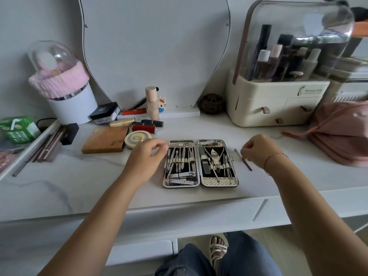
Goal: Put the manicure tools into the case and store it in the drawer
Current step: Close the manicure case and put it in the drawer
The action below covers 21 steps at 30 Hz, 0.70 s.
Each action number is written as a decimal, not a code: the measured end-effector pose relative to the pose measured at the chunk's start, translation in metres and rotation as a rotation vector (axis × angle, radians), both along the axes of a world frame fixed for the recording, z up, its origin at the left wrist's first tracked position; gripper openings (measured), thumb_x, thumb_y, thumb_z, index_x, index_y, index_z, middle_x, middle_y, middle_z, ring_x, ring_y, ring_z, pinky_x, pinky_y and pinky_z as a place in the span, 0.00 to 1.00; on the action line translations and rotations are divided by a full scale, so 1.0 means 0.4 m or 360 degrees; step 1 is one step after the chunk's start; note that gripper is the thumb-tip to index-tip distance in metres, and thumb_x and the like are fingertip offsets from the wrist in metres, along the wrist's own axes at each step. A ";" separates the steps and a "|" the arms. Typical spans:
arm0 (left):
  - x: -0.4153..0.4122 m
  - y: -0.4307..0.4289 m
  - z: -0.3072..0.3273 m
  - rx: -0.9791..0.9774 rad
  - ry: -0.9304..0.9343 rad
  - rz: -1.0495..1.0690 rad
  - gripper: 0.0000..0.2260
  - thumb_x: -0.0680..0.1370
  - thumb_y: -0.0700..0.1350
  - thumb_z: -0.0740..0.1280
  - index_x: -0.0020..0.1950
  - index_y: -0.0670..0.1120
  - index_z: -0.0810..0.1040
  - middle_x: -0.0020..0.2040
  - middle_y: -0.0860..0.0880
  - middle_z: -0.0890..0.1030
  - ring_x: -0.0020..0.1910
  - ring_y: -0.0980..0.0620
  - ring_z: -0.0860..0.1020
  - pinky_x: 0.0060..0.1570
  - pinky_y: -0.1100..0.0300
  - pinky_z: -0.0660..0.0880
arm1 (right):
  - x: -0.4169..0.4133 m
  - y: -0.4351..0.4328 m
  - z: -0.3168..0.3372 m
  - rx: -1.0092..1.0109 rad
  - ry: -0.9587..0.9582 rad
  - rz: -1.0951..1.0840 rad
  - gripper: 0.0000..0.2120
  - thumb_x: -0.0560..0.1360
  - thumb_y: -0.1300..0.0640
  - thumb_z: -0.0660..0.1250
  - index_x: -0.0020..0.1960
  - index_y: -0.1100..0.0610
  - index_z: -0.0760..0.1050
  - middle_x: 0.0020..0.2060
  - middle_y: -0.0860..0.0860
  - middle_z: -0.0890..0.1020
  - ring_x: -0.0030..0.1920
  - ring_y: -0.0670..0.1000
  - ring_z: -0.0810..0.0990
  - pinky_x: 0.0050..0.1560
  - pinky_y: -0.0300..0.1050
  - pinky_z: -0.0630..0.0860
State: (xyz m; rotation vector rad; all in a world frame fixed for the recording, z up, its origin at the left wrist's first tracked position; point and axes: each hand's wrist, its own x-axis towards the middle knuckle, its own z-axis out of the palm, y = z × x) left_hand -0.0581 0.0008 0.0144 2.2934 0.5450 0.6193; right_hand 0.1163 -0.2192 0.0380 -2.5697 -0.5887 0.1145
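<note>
The manicure case (pixel 200 183) lies open flat on the white dresser top, both halves filled with several metal tools held under straps. A thin metal tool with a reddish handle (pixel 243 159) lies slanted just right of the case. My right hand (pixel 258 151) is curled over this tool's middle, fingertips pinching it. At the case's left edge, my left hand (pixel 145 158) hovers with its fingers loosely curled and nothing visible in them. A closed drawer front with a slim metal handle (pixel 259 210) sits below the table edge on the right.
A wooden palette (pixel 104 139), a round tin (pixel 137 138) and lipsticks (pixel 144 126) lie left of the case. A cosmetics organizer (pixel 278 100) stands at the back right and a pink bag (pixel 342 132) at far right. A brush holder (pixel 69 104) stands back left, a mirror behind.
</note>
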 end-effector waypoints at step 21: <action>0.055 0.019 -0.054 0.0358 0.0121 -0.0460 0.26 0.73 0.65 0.49 0.65 0.58 0.74 0.66 0.56 0.73 0.68 0.52 0.66 0.68 0.44 0.62 | 0.022 0.011 -0.017 -0.0096 0.0078 -0.0030 0.12 0.70 0.59 0.67 0.39 0.70 0.78 0.27 0.57 0.71 0.31 0.52 0.67 0.33 0.42 0.65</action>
